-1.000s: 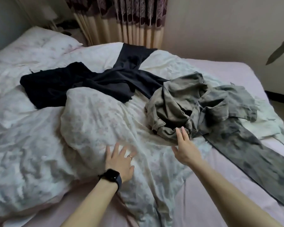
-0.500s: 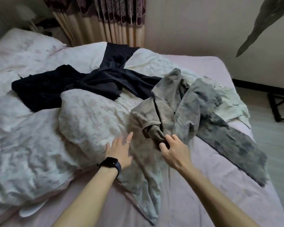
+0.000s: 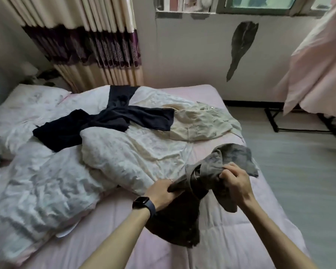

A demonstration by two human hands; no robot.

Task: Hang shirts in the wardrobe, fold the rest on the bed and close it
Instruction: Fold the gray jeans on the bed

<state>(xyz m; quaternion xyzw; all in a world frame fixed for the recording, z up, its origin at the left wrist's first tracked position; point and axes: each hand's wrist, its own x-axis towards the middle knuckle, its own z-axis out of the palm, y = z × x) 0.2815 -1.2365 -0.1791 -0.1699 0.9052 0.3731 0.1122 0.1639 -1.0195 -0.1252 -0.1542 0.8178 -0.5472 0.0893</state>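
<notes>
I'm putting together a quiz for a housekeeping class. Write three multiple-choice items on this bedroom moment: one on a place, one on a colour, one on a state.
1. Where on the bed does the cream shirt lie? A) near edge B) far right part C) left end
2. The held garment is: A) grey B) red C) white
3. The left hand and right hand: A) both empty B) both grip the held garment C) only the left grips

Answers: 1 B, it lies far right, by the black garment; 2 A, its cloth is mottled grey; 3 B, both hands' fingers curl into it.
</notes>
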